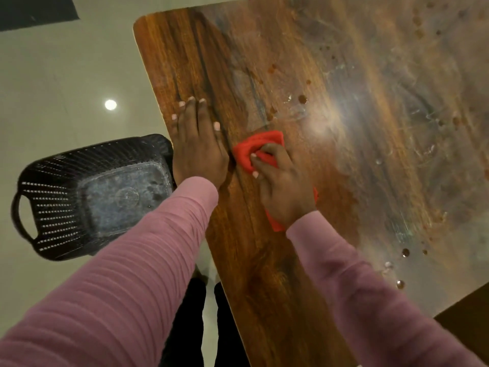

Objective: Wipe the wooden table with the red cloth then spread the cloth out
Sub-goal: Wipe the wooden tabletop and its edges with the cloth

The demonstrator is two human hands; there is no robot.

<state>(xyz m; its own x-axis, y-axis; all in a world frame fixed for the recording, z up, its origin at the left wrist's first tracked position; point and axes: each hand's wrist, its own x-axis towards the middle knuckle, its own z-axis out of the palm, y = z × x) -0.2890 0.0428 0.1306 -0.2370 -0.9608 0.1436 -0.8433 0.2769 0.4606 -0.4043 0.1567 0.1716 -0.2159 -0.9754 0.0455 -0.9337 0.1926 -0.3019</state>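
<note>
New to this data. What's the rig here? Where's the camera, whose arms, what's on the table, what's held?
There is no machine here: a person works with two bare hands. The single picture comes from a wide-angle camera worn on the person's head, looking forward and down, so the arms in pink sleeves reach in from the bottom. The left hand lies flat on the wooden table near its edge, fingers straight, holding nothing. The right hand grips a bunched red cloth pressed onto the tabletop. The surface shows pale smears and scattered brown spots. A dark slotted basket sits beside the table, lower down.
</note>
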